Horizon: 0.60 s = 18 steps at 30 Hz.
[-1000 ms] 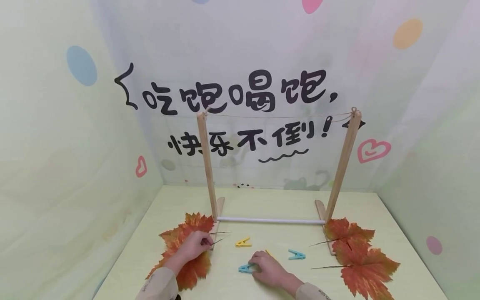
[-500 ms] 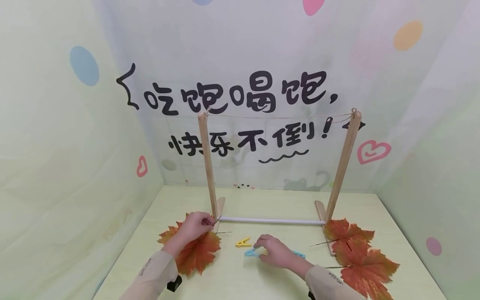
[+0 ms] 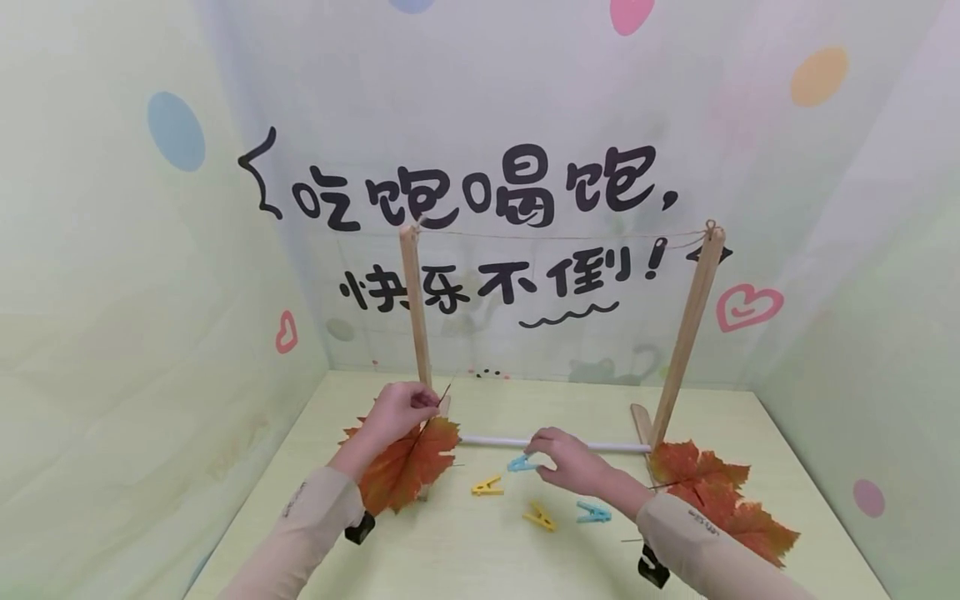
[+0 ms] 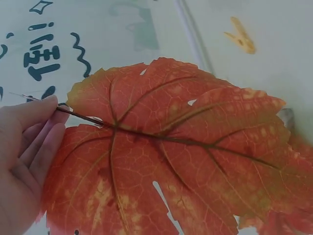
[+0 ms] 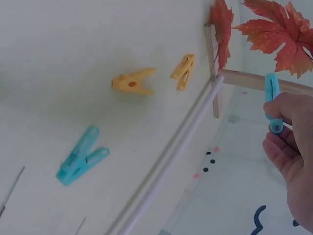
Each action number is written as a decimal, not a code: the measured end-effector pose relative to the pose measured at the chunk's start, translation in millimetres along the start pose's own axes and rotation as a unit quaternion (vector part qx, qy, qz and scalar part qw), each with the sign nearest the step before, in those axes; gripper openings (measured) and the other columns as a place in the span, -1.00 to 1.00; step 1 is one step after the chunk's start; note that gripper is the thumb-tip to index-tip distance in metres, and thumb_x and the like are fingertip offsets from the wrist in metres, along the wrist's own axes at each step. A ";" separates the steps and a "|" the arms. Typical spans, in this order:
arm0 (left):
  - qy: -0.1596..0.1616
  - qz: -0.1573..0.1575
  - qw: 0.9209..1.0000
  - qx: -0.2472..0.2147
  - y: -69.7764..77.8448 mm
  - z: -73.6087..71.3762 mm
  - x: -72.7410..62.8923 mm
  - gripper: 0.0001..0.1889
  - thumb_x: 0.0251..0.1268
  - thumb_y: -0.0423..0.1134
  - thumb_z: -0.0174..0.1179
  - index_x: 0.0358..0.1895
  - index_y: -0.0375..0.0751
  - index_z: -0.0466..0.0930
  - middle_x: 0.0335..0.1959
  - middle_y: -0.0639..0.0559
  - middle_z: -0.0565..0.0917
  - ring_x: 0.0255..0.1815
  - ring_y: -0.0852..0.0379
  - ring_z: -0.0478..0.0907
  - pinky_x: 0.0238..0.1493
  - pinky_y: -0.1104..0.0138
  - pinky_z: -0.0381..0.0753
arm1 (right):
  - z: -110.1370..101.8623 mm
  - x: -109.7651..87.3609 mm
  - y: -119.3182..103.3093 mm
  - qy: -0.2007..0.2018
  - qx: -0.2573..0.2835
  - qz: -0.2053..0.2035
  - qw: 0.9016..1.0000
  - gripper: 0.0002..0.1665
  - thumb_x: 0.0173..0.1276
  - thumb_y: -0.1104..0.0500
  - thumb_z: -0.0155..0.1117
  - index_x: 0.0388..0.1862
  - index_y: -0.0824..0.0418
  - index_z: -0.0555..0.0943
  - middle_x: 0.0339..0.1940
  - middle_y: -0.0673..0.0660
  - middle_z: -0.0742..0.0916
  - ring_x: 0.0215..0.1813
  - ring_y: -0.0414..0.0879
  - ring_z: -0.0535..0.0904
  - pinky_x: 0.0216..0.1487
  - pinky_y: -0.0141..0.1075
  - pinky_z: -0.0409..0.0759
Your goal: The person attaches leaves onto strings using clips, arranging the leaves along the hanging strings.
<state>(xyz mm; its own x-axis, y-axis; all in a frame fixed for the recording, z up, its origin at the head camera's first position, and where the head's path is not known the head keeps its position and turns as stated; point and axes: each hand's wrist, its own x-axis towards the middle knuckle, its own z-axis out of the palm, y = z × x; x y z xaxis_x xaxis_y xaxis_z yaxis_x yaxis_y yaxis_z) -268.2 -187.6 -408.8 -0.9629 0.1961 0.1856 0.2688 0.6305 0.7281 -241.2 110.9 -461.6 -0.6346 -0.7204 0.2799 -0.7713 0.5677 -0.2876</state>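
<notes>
My left hand [image 3: 401, 410] pinches the thin dark stem of a red-orange artificial maple leaf [image 4: 161, 142], which hangs in front of the left wooden post [image 3: 415, 308]. In the left wrist view the stem [image 4: 80, 116] sits between thumb and fingertips. My right hand [image 3: 572, 463] holds a blue clothespin [image 5: 272, 100] between thumb and fingers, raised over the table in front of the white rod [image 3: 480, 440]. A second blue clothespin [image 3: 593, 512] and two yellow clothespins, one nearer [image 3: 540, 517] and one farther left [image 3: 487, 485], lie on the table.
A thin twine [image 3: 555, 237] runs between the tops of the left post and the right post [image 3: 686, 333]. More maple leaves [image 3: 738, 500] lie at the right, and another leaf [image 5: 222, 29] lies at the left base. A printed cloth backdrop [image 3: 525, 92] encloses the table.
My left hand has lifted the maple leaf by its stem, up off the pile. My right hand has picked up the blue clothespin and moved it up and away from me.
</notes>
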 end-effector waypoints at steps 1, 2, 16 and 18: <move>0.004 0.003 1.000 0.002 4.8 -2.0 2.0 -0.94 0.02 -0.41 0.30 -0.40 -0.22 0.65 -0.49 0.03 0.64 -0.44 0.17 0.56 -0.37 0.34 0.62 | -4.2 1.2 1.2 0.005 -0.005 -0.004 1.000 -0.74 0.11 0.32 0.28 -0.16 0.28 0.60 -0.21 0.08 0.61 -0.13 -0.08 0.52 -0.13 -0.27 0.54; 0.008 0.006 1.000 0.003 9.3 -4.1 4.3 -0.94 0.03 -0.40 0.30 -0.40 -0.22 0.65 -0.48 0.03 0.64 -0.43 0.17 0.57 -0.36 0.34 0.62 | -8.3 2.2 2.3 0.009 -0.008 -0.009 1.000 -0.74 0.10 0.33 0.28 -0.17 0.29 0.60 -0.22 0.08 0.61 -0.14 -0.07 0.52 -0.15 -0.27 0.54; 0.069 0.094 0.993 -0.004 70.4 -36.2 41.6 -0.93 0.06 -0.41 0.27 -0.35 -0.29 0.64 -0.43 -0.09 0.67 -0.40 0.08 0.61 -0.33 0.30 0.62 | -42.3 6.8 10.3 0.025 -0.039 -0.029 0.998 -0.74 0.06 0.33 0.30 -0.20 0.26 0.61 -0.26 0.04 0.61 -0.22 -0.13 0.54 -0.24 -0.33 0.56; 0.084 0.101 0.991 -0.003 78.2 -39.9 47.5 -0.92 0.05 -0.41 0.28 -0.36 -0.30 0.64 -0.43 -0.10 0.67 -0.41 0.07 0.61 -0.35 0.30 0.62 | -44.9 7.1 9.1 0.023 -0.039 -0.028 0.999 -0.74 0.08 0.31 0.29 -0.19 0.25 0.61 -0.25 0.05 0.61 -0.22 -0.14 0.54 -0.24 -0.33 0.56</move>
<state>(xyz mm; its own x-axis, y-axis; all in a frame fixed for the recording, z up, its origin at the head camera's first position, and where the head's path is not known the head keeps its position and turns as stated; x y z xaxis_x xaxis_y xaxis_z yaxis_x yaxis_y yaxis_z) -293.9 -159.0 -316.7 -0.8803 0.1894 0.4350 0.4567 0.5863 0.6690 -254.9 128.8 -421.1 -0.5906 -0.7340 0.3354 -0.8059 0.5577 -0.1988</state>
